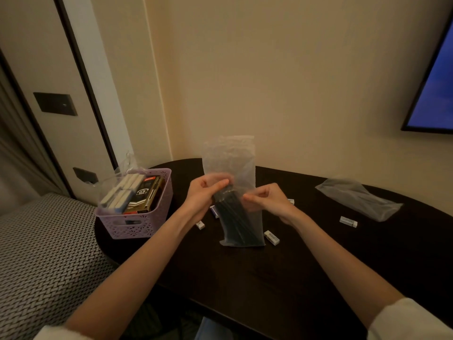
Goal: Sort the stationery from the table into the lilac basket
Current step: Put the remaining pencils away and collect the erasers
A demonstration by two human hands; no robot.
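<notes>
Holding: both hands keep a clear plastic bag (230, 168) of dark pens upright above the dark table (282, 273), at the centre of the frame.
Left hand: the left hand (204, 195) has its fingers curled around the bag's left edge, at the level of the pen tops.
Right hand: the right hand (267, 200) pinches the bag's right edge between thumb and fingers, just beside the pens.
Pens: the dark pens (236, 217) fill the bag's lower half; its empty upper part stands crumpled above the hands.
Basket: the lilac basket (137, 224) sits on the table's left end, left of centre in the frame, holding several boxes and a bit of clear plastic.
Erasers: small white erasers lie on the table, one (200, 225) below the left wrist, one (271, 237) just right of the bag's bottom, one (348, 221) further right.
Second bag: another clear plastic bag (360, 200) lies flat at the right of the table.
Screen: a blue-lit screen (436, 89) hangs at the upper right.
</notes>
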